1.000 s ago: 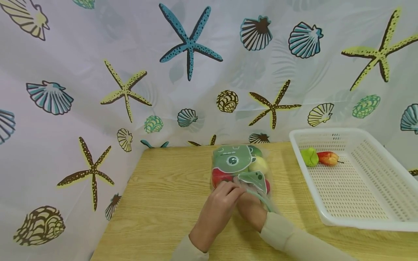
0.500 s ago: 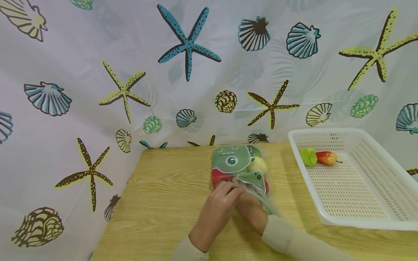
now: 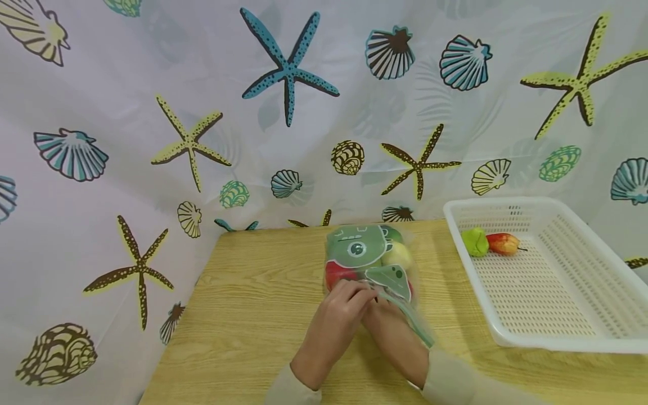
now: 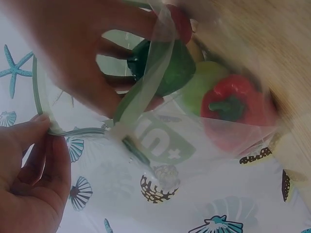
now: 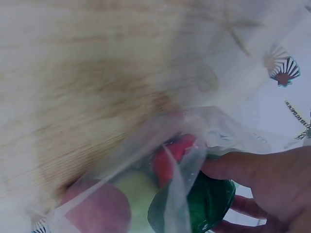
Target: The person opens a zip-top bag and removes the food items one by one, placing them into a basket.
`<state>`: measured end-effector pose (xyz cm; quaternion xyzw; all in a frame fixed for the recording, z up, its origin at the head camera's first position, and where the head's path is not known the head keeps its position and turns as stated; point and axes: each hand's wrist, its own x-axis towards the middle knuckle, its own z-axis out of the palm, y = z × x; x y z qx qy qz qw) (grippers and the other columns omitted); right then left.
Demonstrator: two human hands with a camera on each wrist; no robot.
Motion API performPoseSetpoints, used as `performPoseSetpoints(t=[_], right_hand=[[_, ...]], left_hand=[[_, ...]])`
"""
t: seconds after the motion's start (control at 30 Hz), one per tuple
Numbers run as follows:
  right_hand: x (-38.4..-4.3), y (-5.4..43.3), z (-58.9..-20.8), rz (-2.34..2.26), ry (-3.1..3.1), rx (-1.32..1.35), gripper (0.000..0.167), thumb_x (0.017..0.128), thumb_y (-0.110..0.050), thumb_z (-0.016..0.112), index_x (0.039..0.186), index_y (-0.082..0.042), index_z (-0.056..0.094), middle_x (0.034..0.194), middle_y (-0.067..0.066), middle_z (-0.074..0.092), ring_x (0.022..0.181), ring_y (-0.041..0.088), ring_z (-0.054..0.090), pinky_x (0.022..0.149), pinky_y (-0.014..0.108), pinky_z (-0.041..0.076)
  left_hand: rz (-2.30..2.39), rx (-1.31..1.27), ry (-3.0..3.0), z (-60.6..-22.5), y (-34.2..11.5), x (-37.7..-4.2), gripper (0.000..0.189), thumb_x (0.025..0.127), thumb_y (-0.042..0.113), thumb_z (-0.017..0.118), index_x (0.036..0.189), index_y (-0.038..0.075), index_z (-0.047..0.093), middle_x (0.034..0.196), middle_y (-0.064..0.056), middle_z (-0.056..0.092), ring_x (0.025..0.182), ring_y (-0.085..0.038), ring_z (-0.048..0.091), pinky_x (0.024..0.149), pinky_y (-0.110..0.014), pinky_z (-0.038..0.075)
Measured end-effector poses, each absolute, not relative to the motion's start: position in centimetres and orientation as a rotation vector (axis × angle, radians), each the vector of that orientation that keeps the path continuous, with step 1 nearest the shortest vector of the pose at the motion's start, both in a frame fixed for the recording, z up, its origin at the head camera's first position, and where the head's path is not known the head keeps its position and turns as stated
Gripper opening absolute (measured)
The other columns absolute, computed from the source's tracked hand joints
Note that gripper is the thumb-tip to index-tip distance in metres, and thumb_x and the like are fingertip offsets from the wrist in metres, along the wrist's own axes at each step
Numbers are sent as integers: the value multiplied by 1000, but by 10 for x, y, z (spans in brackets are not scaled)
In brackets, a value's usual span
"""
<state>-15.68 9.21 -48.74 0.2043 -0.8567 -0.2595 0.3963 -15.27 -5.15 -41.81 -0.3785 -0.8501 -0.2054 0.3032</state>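
A clear zip bag (image 3: 359, 247) with a green cartoon animal print lies on the wooden table, filled with several toy vegetables and fruits. My left hand (image 3: 339, 315) pinches the edge of its mouth between thumb and fingers. Through that mouth my right hand (image 4: 92, 53) reaches in, fingers and thumb around a dark green bell pepper (image 4: 177, 73). Beside it in the bag are a red bell pepper (image 4: 233, 114) with a green stem, a pale green round piece (image 4: 206, 80) and another red piece (image 5: 175, 155). In the head view the left hand partly hides the right fingers.
A white perforated basket (image 3: 498, 315) stands to the right on the table (image 3: 243, 315). In its back left corner lie a green pepper-like piece (image 3: 475, 242) and a red-yellow fruit (image 3: 503, 244) with a thin stem. A seashell-print curtain (image 3: 304, 146) hangs behind.
My right wrist and sleeve have shifted slightly back toward me and to the right, and the bag's green zip edge leans further that way. My left hand keeps its pinch.
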Motion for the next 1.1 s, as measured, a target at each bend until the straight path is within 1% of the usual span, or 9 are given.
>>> performPoseSetpoints(t=[0.1,0.2,0.3,0.4,0.53,0.83,0.97,1.1], right_hand=[[-149,93,-487,-498,-2179,557,25,88,-7,39,99,-11,61,101,3,56,92,20,54,78,26,48],[-145,92,-487,-414,-2164,545,26,88,-9,40,102,-10,63,100,8,58,89,23,56,71,29,50],[-141,90,-485,-351,-2139,533,27,92,-6,38,103,-7,62,97,10,60,83,24,57,67,30,50],[-136,91,-483,-293,-2129,535,33,99,-1,29,104,-5,62,97,11,61,80,24,59,65,30,52],[-129,92,-478,-239,-2139,558,43,106,0,19,105,-3,62,100,12,62,81,26,59,64,30,55],[-108,94,-461,-152,-2186,638,49,109,-3,15,107,-5,64,105,14,64,91,29,61,70,33,58],[-98,94,-454,-93,-2195,671,49,109,-5,15,104,-5,64,103,13,62,91,29,60,72,36,58],[-90,95,-447,-70,-2208,714,46,107,-4,17,100,-6,62,99,12,61,90,29,58,75,35,57]], left_hand=[[-535,-1002,-2249,-418,-52,-153,22,87,1,74,103,16,74,102,5,70,96,-10,64,90,-17,54],[-523,-999,-2243,-419,-52,-153,19,89,4,72,103,17,74,101,6,70,95,-9,64,89,-16,54],[-521,-999,-2236,-419,-52,-153,17,90,5,72,102,17,74,100,6,70,94,-9,64,88,-16,54],[-523,-998,-2230,-419,-52,-154,16,90,5,72,101,16,74,99,6,70,93,-9,64,87,-16,54],[-510,-991,-2237,-419,-52,-153,15,91,6,72,101,16,74,99,6,70,93,-9,64,87,-17,55],[-507,-985,-2258,-420,-53,-152,16,91,8,72,103,17,74,100,5,70,94,-9,64,86,-16,55],[-520,-987,-2248,-420,-52,-152,17,89,7,74,103,17,74,99,5,70,94,-10,64,86,-16,55],[-518,-987,-2233,-420,-51,-152,18,87,7,76,101,17,74,97,4,70,92,-10,64,83,-16,55]])
